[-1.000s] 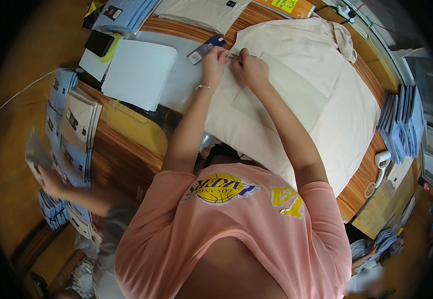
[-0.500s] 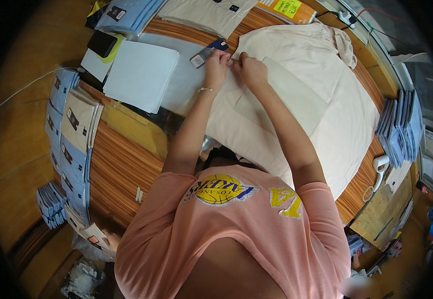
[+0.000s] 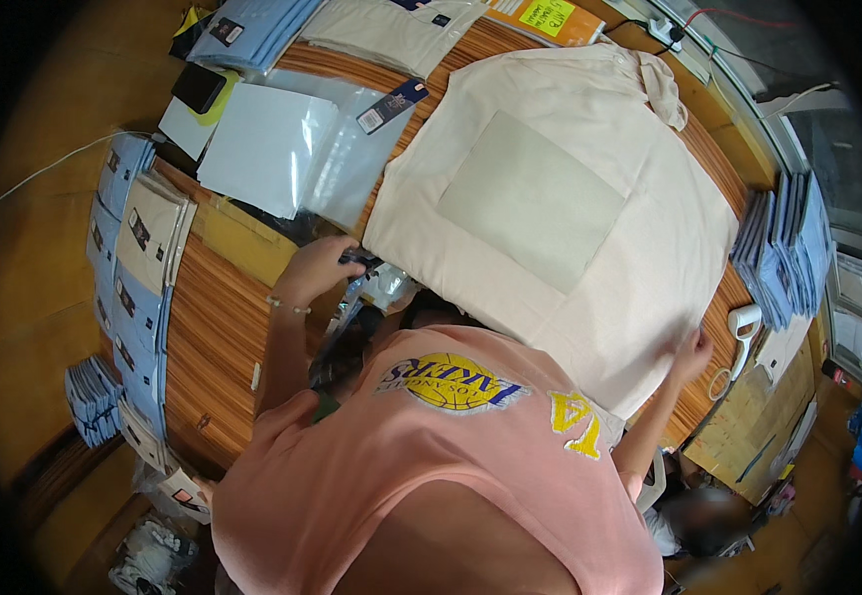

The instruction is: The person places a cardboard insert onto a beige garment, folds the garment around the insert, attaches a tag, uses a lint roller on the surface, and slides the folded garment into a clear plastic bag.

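Observation:
A cream shirt (image 3: 570,109) lies spread on the table, its collar at the far right. On it rests a pale grey-green rectangular sheet (image 3: 540,198). My right hand (image 3: 690,355) is at the shirt's near right edge, fingers closed on the cloth. At the table's near edge, left of the shirt, my left hand (image 3: 322,268) has its fingers curled around something small and dark that I cannot make out, just above an opening with clear plastic (image 3: 388,285). A dark blue hang tag (image 3: 392,106) lies on clear plastic bags (image 3: 351,139) beyond it.
White sheets (image 3: 262,149) are stacked left of the bags, beside a black phone (image 3: 199,89). Folded blue shirts (image 3: 133,317) line the left; more blue shirts (image 3: 780,248) stand at the right. A white handled tool (image 3: 743,332) lies near my right hand. Another person (image 3: 703,521) is at lower right.
Both hands have left the sheet's far corner. My left hand came back to the table's near edge, and my right hand moved to the shirt's near right edge. The sheet now lies flat, slightly shifted.

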`<action>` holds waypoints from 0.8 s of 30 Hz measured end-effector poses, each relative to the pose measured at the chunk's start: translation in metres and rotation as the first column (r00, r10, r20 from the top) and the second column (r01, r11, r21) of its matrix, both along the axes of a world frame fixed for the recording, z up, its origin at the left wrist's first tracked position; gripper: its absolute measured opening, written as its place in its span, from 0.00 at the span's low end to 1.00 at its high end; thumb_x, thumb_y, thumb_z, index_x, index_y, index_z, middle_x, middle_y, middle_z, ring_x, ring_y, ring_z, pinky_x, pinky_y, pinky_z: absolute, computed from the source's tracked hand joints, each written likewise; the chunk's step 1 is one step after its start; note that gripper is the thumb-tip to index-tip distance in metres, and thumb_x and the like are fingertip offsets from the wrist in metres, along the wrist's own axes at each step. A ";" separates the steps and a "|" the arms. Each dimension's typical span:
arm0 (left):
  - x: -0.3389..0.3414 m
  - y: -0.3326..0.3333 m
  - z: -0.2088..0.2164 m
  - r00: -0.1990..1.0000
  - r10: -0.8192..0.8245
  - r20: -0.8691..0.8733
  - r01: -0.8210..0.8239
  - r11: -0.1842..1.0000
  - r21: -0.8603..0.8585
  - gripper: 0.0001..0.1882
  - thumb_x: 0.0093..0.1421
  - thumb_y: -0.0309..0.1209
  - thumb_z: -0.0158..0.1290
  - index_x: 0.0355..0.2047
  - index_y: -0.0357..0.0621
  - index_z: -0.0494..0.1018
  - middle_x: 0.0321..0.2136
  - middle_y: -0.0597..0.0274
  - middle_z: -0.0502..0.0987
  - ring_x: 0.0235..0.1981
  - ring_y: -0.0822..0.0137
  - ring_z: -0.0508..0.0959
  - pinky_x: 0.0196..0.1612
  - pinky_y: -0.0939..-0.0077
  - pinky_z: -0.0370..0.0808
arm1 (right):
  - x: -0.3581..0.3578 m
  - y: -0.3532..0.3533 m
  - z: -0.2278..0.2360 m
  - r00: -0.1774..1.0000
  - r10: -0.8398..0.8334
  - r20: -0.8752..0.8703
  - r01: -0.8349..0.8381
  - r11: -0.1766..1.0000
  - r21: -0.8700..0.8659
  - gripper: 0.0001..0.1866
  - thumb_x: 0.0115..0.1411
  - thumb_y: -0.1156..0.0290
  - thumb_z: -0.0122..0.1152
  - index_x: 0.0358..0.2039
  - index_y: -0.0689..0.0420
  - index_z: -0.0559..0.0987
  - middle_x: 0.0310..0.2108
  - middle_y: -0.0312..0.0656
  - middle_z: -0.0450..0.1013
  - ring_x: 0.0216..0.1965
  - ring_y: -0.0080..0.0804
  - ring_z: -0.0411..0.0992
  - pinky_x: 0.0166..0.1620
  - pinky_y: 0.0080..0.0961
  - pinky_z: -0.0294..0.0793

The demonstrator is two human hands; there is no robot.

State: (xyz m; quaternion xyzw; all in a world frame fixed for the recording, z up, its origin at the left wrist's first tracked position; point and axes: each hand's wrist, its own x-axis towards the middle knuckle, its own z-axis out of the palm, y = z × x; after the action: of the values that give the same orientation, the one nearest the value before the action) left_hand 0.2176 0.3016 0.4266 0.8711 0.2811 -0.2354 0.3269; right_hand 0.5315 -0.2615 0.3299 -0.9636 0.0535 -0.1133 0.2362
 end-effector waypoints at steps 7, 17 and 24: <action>0.112 -0.033 -0.044 0.791 -0.107 0.602 0.059 0.993 0.100 0.17 0.57 0.36 0.50 0.44 0.40 0.70 0.46 0.48 0.70 0.49 0.53 0.68 0.52 0.65 0.64 | -0.003 -0.037 0.006 0.952 -0.137 0.272 0.230 0.909 -0.347 0.24 0.58 0.56 0.55 0.43 0.66 0.73 0.32 0.56 0.72 0.35 0.45 0.71 0.39 0.34 0.70; 0.154 -0.051 -0.110 0.666 -0.315 0.676 0.025 0.916 0.401 0.22 0.58 0.38 0.48 0.52 0.47 0.64 0.56 0.51 0.60 0.60 0.54 0.56 0.59 0.49 0.51 | -0.050 0.204 0.042 0.681 0.473 -0.559 0.276 0.541 0.794 0.25 0.59 0.64 0.49 0.54 0.60 0.62 0.41 0.41 0.72 0.38 0.26 0.71 0.38 0.24 0.70; 0.254 0.046 -0.093 0.403 -0.230 0.886 -0.136 0.942 0.306 0.07 0.54 0.25 0.48 0.34 0.41 0.71 0.37 0.54 0.73 0.41 0.51 0.70 0.42 0.65 0.68 | -0.039 0.218 0.028 0.618 0.547 -0.565 0.478 0.310 0.822 0.21 0.58 0.65 0.50 0.51 0.60 0.66 0.33 0.34 0.70 0.33 0.24 0.68 0.37 0.25 0.69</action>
State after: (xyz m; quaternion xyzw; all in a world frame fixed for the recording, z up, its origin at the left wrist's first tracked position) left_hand 0.4721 0.3471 0.3334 0.9060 0.0670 0.3199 0.2688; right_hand 0.4922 -0.0434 0.3579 -0.5688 0.1815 0.3807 0.7061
